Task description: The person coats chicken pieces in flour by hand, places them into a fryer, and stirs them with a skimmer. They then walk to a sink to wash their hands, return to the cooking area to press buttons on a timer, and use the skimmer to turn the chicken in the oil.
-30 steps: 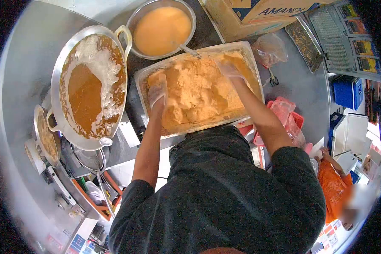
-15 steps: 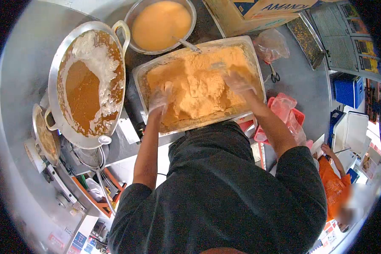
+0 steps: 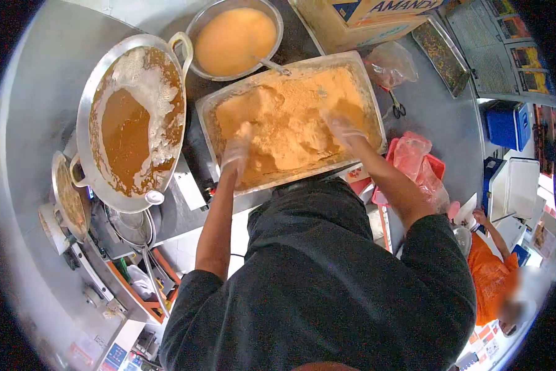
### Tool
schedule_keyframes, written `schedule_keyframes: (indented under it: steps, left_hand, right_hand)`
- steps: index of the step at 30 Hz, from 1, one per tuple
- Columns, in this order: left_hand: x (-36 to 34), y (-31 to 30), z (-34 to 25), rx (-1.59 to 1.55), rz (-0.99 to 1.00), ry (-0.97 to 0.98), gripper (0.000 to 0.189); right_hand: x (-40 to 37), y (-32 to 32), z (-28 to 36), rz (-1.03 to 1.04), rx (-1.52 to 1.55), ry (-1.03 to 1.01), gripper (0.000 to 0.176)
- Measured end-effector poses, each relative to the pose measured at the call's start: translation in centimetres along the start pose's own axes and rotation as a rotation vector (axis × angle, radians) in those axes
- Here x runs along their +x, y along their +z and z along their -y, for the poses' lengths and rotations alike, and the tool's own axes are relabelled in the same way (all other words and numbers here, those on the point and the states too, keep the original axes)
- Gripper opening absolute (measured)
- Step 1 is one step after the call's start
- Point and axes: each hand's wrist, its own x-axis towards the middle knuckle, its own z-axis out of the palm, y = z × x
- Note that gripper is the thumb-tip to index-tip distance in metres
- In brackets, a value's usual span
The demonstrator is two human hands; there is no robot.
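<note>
Nearest was the wearer's black T-shirt (image 3: 327, 278). Beyond it, both forearms reached into a rectangular tub (image 3: 372, 93) on the counter, where a bed of orange breading flour (image 3: 284, 145) lay in uneven mounds. The left hand (image 3: 235, 153), in a clear plastic glove, was in the flour near the tub's left wall; whether its fingers had closed on anything could not be told. The right hand (image 3: 344, 128), gloved likewise and blurred, touched the flour on the right side; its grip could not be told either. Right of the tub sat pink plastic bags (image 3: 412, 161); to the left stood a two-handled pan (image 3: 120, 201) of foamy brown oil (image 3: 126, 133). Just past the tub, a metal bowl (image 3: 211, 75) held orange batter (image 3: 237, 40), a utensil handle (image 3: 273, 65) over its rim. Farther right were scissors (image 3: 399, 110) and a cardboard box (image 3: 358, 34).
</note>
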Motion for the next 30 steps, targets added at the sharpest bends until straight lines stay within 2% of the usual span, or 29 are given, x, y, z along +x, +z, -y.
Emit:
schedule_keyframes:
  steps: [3,6,10,11,13,14,15,16,17,19,20,21,22,23,25,26,27,28,29,30]
  left_hand:
    - [4.5,5.2,4.9,-0.082,0.046,0.154,0.078]
    - [7.2,8.7,3.8,-0.136,0.114,0.247,0.073]
    - [6.1,5.8,3.5,-0.193,0.196,0.38,0.065]
    - [4.0,4.1,2.1,-0.182,0.206,0.353,0.064]
    - [3.1,2.2,1.8,-0.159,0.232,0.239,0.064]
    - [3.6,2.0,2.9,-0.151,0.252,0.143,0.063]
    - [4.3,2.2,4.0,-0.144,0.271,0.042,0.063]
    - [5.7,4.0,5.6,-0.091,0.252,0.234,0.065]
    - [7.3,7.0,7.2,-0.037,0.231,0.426,0.066]
    - [6.2,9.2,5.0,-0.13,0.195,0.371,0.065]
    - [2.5,8.1,0.1,-0.278,0.179,0.122,0.062]
    - [2.0,7.3,-1.2,-0.334,0.169,0.035,0.063]
    - [1.5,6.6,-2.4,-0.392,0.153,-0.05,0.064]
    - [2.6,5.2,-1.4,-0.36,0.147,0.027,0.07]
    - [6.2,2.2,1.8,-0.077,0.07,0.127,0.071]
    - [9.8,0.4,4.4,0.174,-0.005,0.147,0.066]
    - [13.7,0.7,6.6,0.585,-0.271,0.29,0.064]
    - [17.7,1.1,8.8,0.988,-0.607,0.32,0.062]
    - [22.4,2.3,11.0,1.534,-1.155,0.458,0.061]
    - [24.1,3.0,10.6,1.819,-1.491,0.496,0.061]
  right_hand:
    - [0.3,3.8,0.3,0.01,0.465,0.139,0.049]
    - [1.7,6.7,2.3,-0.001,1.003,0.137,0.053]
    - [0.5,5.2,1.5,-0.014,1.287,0.02,0.057]
    - [-0.8,2.6,3.6,0.006,1.29,0.084,0.058]
    - [-0.6,0.7,2.4,0.005,0.936,0.167,0.064]
    - [0.7,1.3,-0.9,-0.014,0.581,0.193,0.069]
    - [1.6,3.0,-2.4,-0.037,0.516,0.198,0.071]
    - [2.5,4.8,-3.9,-0.06,0.451,0.206,0.072]
    - [3.4,7.5,-3.4,-0.093,0.677,0.193,0.07]
    - [3.2,9.2,-1.1,-0.108,0.803,0.081,0.068]
    - [2.2,8.1,1.1,-0.089,0.699,-0.015,0.068]
    - [2.2,7.3,1.8,-0.109,0.654,-0.095,0.069]
    - [2.2,6.5,2.6,-0.133,0.608,-0.174,0.069]
    - [2.5,5.9,2.4,-0.198,0.624,-0.236,0.07]
    - [3.5,3.0,2.9,-0.283,0.525,-0.054,0.069]
    - [4.7,-0.1,4.3,-0.297,0.407,0.183,0.067]
    - [6.0,-2.2,5.1,-0.311,0.283,0.417,0.064]
    - [8.1,-2.4,4.4,-0.278,0.223,0.42,0.063]
    - [10.2,-1.9,3.2,-0.244,0.163,0.423,0.062]
    - [11.0,-1.1,3.7,-0.285,0.216,0.389,0.061]
